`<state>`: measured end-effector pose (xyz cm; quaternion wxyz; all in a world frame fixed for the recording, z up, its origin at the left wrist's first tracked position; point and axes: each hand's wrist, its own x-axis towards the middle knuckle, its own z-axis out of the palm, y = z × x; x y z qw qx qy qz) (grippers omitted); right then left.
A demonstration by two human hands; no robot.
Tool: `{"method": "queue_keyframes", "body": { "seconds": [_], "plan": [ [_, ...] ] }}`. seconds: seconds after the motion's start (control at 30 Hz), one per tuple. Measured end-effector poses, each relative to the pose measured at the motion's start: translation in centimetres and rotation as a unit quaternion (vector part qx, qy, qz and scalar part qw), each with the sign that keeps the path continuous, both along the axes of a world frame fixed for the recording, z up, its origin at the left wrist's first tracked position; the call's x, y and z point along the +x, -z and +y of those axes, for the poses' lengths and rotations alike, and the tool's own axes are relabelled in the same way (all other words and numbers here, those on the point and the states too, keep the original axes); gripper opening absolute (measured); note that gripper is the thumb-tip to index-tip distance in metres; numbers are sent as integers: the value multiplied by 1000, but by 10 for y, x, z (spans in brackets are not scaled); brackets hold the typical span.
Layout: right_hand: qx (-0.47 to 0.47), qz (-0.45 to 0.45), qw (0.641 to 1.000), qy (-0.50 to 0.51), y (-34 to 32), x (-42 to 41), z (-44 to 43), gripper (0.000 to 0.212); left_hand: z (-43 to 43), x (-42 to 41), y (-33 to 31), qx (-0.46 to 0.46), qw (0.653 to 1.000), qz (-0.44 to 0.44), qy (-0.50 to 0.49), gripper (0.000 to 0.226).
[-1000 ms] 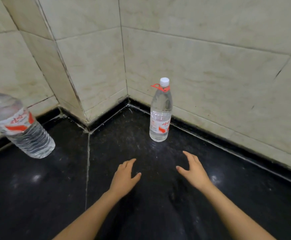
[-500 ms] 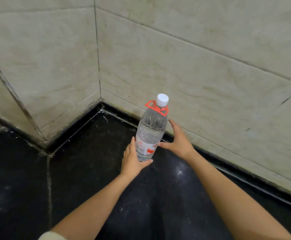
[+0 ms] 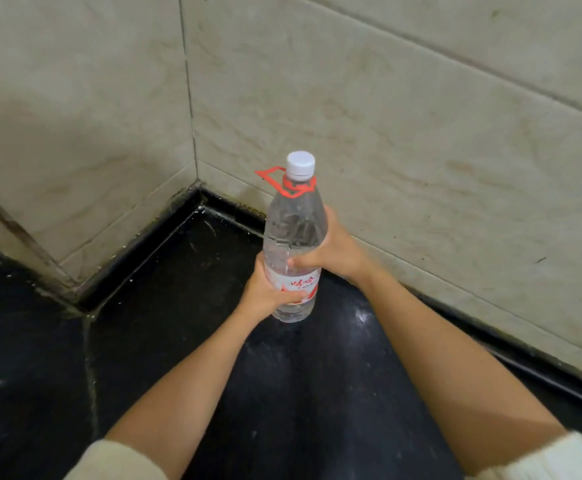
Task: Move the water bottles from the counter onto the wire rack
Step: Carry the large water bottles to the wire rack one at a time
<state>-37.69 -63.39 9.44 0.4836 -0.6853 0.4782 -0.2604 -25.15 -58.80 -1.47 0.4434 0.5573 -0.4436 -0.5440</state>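
1. Both hands grip one upright water bottle (image 3: 294, 233): left hand (image 3: 263, 296) wraps the lower label, right hand (image 3: 338, 251) curls round the ribbed middle.
2. Clear plastic, white screw cap (image 3: 300, 163), red carry loop (image 3: 284, 183).
3. Label: white with red script, unreadable.
4. Glossy black counter (image 3: 165, 306), beige tiled wall (image 3: 421, 133) corner.
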Motion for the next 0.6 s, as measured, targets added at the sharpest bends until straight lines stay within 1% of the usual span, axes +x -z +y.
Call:
{"method": "queue_keyframes", "body": {
  "seconds": [0.03, 0.07, 0.1, 0.17, 0.2, 0.27, 0.33, 0.4, 0.5, 0.6],
  "plan": [
    [9, 17, 1000, 8, 5, 3, -2, 99, 1, 4, 5, 3, 1000, 1, 7, 110],
    [17, 33, 999, 16, 7, 5, -1, 104, 5, 7, 11, 11, 1000, 4, 13, 111],
    [23, 49, 998, 22, 7, 7, 3, 102, 11, 8, 15, 22, 1000, 12, 18, 110],
    [40, 73, 996, 39, 1, 13, 20, 88, 33, 5, 13, 40, 998, 38, 22, 106],
    [51, 84, 993, 58, 0, 15, 32, 85, 49, 1, 10, 41, 997, 56, 23, 102],
    [57, 109, 988, 89, 2, 14, 60, 88, 81, -7, 4, 32, 996, 81, 14, 93],
    [46, 126, 988, 82, 1, 13, 91, 90, 106, -9, 6, 32, 995, 91, 12, 93],
    [27, 137, 987, 84, -5, 11, 122, 91, 121, -7, 13, 32, 996, 72, 37, 96],
    [6, 125, 983, 134, -11, 0, 168, 92, 139, -6, 16, 33, 995, -11, 98, 103],
    [3, 38, 979, 200, -5, -17, 206, 90, 162, -10, 3, 35, 987, -52, 145, 106]
  ]
}}
